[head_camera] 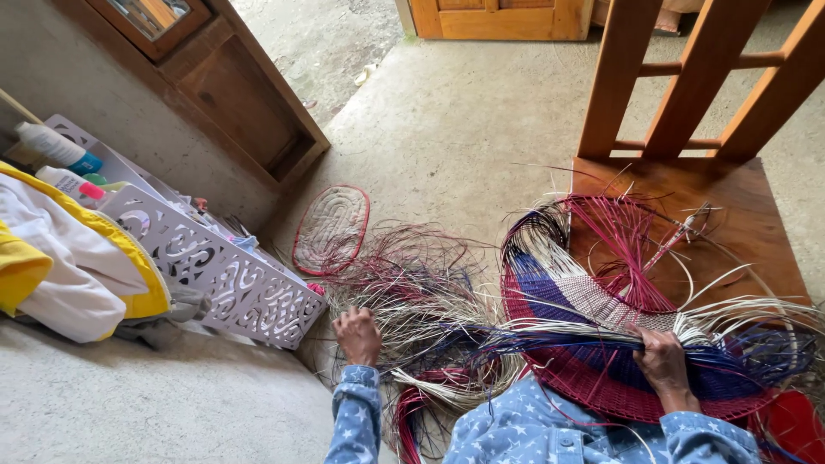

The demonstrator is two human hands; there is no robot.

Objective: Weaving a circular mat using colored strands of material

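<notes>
- Nearest you are your own sleeves, blue denim dotted with pale stars, both arms reaching forward over the work.
- Your right hand (663, 361) has its fingers clamped on a bundle of blue and cream strands at the near edge of the half-woven basket piece (593, 318); that grip seems to keep the loose ends gathered and the weave steady against your lap.
- The piece itself is a curved, fan-like panel in bands of dark red, blue and cream, tightly plaited in the middle and bristling with unwoven stakes around the rim. It leans partly on the wooden chair (687, 198) seat, which props up the far side.
- Your left hand (357, 335) rests knuckles-up in the loose pile of strands (412, 292) on the floor; the fingers are curled into the fibres, but you cannot tell whether they grip any.
- Those strands are thin, stiff and glossy, lying tangled within easy reach.
- Beyond them lies a small oval woven mat (331, 228), cream with a red border, flat on the concrete floor (464, 112).
- To the left stands a white fretwork rack (215, 266) with bottles, and yellow-and-white cloth (69, 258) draped beside it.
- Farthest off are a wooden door frame and doorway.
</notes>
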